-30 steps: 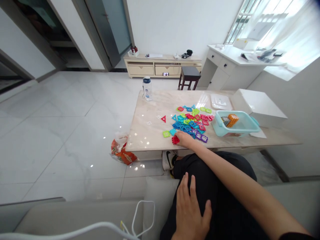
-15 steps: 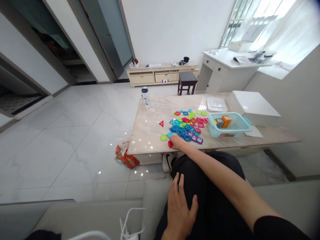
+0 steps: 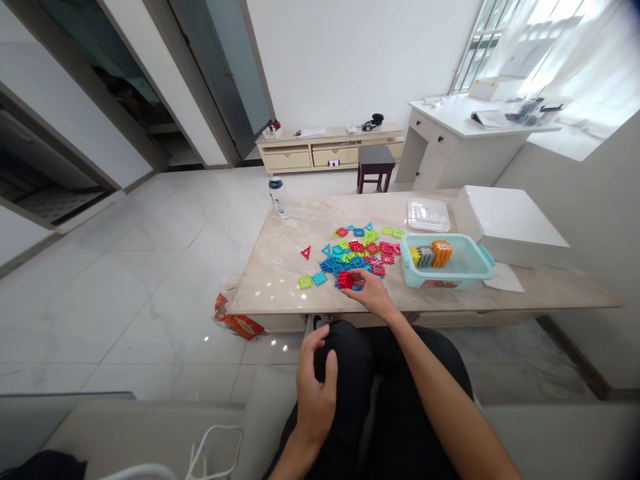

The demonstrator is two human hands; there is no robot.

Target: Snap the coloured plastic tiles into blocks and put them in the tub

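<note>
My right hand [image 3: 369, 289] is closed round a small stack of red building tiles [image 3: 345, 280], held at the near side of a colourful heap. That heap of notched plastic tiles [image 3: 332, 265] is mostly blue, with red, pink and lime pieces around it. Left of the held stack lie a light-blue tile [image 3: 319, 278] and a lime square tile [image 3: 305, 283]. A red triangle tile [image 3: 305, 253] lies further left. Over my left knee, my left hand [image 3: 317, 387] has its fingers apart and nothing in it.
A light-blue plastic bin [image 3: 453, 276] right of the heap holds orange, grey and yellow tile stacks [image 3: 441, 254]. Behind it are a clear lid [image 3: 429, 215] and a white box [image 3: 513, 217]. A water bottle [image 3: 279, 199] stands at the table's far left corner. An orange bag [image 3: 240, 325] sits on the floor.
My right hand has picked up the red tiles from the table's near edge and moved slightly right. My left hand has lifted a little off the leg. The view has shifted.
</note>
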